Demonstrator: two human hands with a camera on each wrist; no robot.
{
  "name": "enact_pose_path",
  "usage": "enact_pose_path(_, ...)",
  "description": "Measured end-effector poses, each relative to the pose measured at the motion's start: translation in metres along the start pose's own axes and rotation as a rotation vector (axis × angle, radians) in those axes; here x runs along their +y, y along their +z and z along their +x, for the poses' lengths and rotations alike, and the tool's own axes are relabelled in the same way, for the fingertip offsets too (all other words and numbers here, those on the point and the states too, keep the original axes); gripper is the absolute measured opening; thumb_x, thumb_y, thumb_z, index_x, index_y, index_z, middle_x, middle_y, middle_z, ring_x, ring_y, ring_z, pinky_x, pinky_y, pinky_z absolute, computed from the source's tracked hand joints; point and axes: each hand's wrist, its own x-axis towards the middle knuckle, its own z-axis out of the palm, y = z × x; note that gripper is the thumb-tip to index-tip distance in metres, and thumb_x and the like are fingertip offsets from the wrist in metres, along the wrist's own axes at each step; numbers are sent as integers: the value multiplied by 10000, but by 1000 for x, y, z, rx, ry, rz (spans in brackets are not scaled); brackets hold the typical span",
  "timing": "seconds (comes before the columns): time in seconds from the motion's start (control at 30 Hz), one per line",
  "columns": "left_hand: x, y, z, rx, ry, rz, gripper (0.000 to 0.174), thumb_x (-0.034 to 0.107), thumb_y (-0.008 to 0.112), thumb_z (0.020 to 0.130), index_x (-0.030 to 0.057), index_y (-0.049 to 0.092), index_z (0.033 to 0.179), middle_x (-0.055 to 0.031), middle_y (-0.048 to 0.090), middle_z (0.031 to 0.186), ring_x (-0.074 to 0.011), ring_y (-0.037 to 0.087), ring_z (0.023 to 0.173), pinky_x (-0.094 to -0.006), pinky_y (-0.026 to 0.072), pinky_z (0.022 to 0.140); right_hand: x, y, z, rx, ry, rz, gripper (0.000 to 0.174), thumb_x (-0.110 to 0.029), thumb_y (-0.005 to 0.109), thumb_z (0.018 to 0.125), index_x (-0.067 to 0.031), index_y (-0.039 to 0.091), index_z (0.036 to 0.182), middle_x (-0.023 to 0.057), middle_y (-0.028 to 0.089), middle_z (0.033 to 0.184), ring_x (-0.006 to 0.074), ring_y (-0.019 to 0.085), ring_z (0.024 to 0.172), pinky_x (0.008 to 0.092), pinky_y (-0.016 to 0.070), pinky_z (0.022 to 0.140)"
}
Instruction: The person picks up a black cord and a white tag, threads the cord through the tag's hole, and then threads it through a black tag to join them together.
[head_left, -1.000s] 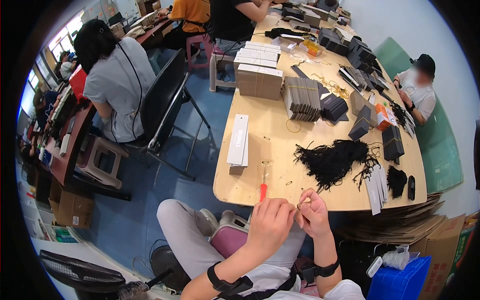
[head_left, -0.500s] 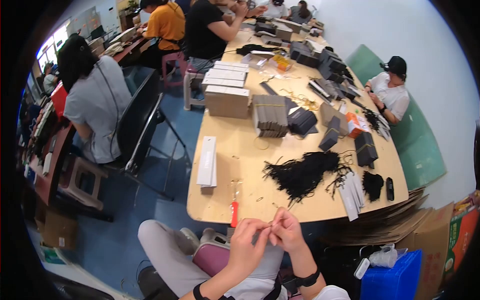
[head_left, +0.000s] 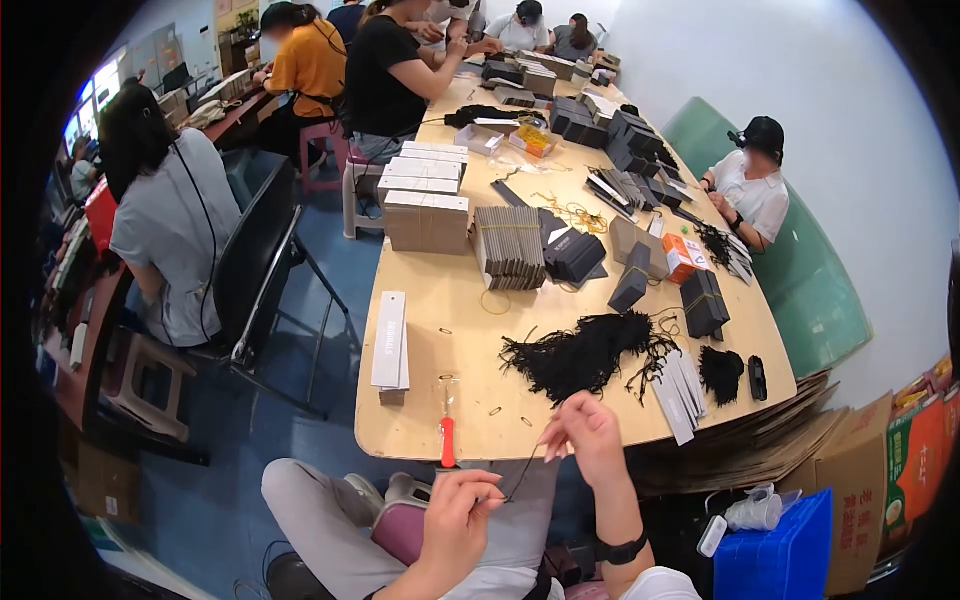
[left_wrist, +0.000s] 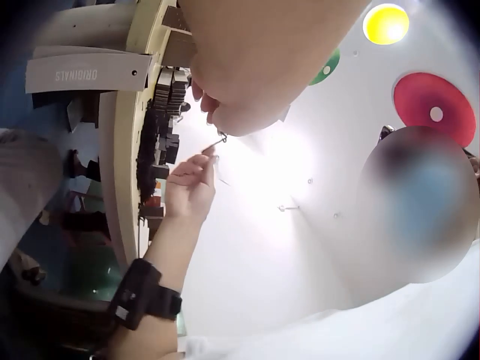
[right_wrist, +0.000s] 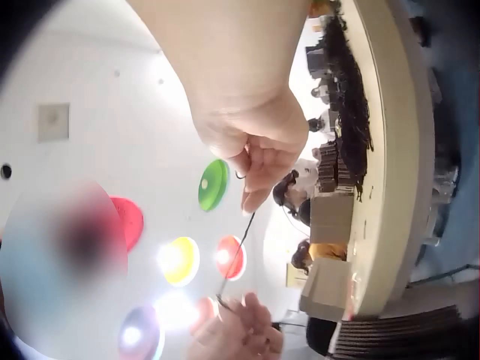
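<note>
A thin black cord (right_wrist: 244, 238) runs between my two hands. My left hand (head_left: 460, 520) pinches its lower end between thumb and fingers. Higher and to the right, my right hand (head_left: 590, 437) holds the other end at its fingertips. Both hands are in front of the table's near edge, above my lap. On the table beyond them lies a heap of black cords (head_left: 580, 355). A stack of pale tags (head_left: 391, 345) with printed lettering sits at the near left corner. Between stack and heap are several small oval metal pins (head_left: 495, 411).
A red-handled tool (head_left: 447, 440) lies at the near table edge. More pale tags (head_left: 680, 395) and a black tassel bundle (head_left: 721, 373) are at the right. Banded card stacks (head_left: 510, 247) stand further back. A blue bin (head_left: 775, 545) is at my right; other people sit around.
My hands were together at the fingertips and have now parted, the left lower, the right higher, with the black cord showing between them. The head view has shifted, sliding the table left.
</note>
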Motion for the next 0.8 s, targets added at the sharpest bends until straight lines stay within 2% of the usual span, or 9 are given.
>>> enact_pose_path(0.07,3,2,-5,-25,-49,-69,73,54,667,804,39,603,835,-87,632,998,-255,573,927,-340,461,766,-6,29,-10,86,39,-161,96,-110,572,920,-19,573,889,85,649,694,85,581,543,221,412,468)
enact_pose_path(0.13,6,7,-12,-46,-211,-356,94,104,644,861,27,598,832,-132,605,1117,-215,567,1007,-302,450,803,-6,46,-18,142,-284,-726,90,-92,676,834,-36,611,804,50,614,632,108,544,467,234,386,439)
enact_pose_path(0.2,-4,12,-17,-28,-180,-393,125,138,628,894,21,595,867,-139,566,1196,-190,544,1058,-299,438,846,-14,54,-23,73,-442,-876,91,-88,707,786,-45,627,777,48,604,624,126,543,463,243,386,439)
enact_pose_path(0.23,-5,11,-18,-32,-321,-661,114,128,615,903,18,592,884,-142,557,1220,-196,542,1081,-312,429,891,-17,58,-26,12,-599,-1023,99,-83,738,739,-55,643,749,47,593,616,144,542,458,251,386,438)
enact_pose_path(0.4,-5,3,-12,-14,-535,-1239,112,125,583,929,14,577,916,-130,579,1158,-187,528,1074,-323,422,914,-14,60,-46,-157,-575,-1064,101,-118,721,744,-67,635,760,42,601,650,189,596,541,287,449,482)
enact_pose_path(0.53,-15,-3,-17,-75,-443,-1173,89,90,585,921,2,581,914,-124,598,1020,-189,551,1008,-325,431,900,-14,54,-59,-257,-308,-801,109,-115,748,738,-53,663,769,50,577,621,157,522,485,247,403,475)
enact_pose_path(0.6,-22,-8,-22,-93,-330,-1091,87,82,591,916,-4,583,916,-118,598,978,-191,560,985,-323,437,886,-11,44,-63,-579,38,-565,105,-119,745,758,-56,679,809,46,547,597,123,470,476,243,375,476)
enact_pose_path(0.73,-24,-15,-31,-216,-213,-1019,82,56,605,900,-25,596,895,-125,604,939,-195,585,914,-323,466,818,-2,33,-62,-853,233,-369,115,-160,723,810,-68,691,871,20,516,574,84,440,491,243,349,472)
enact_pose_path(0.8,-26,-21,-33,-321,-111,-752,45,23,619,869,-21,609,876,-123,629,904,-195,601,870,-310,478,771,-8,27,-57,-705,291,-351,257,-151,690,841,-37,647,1066,-35,512,640,33,432,550,205,340,505)
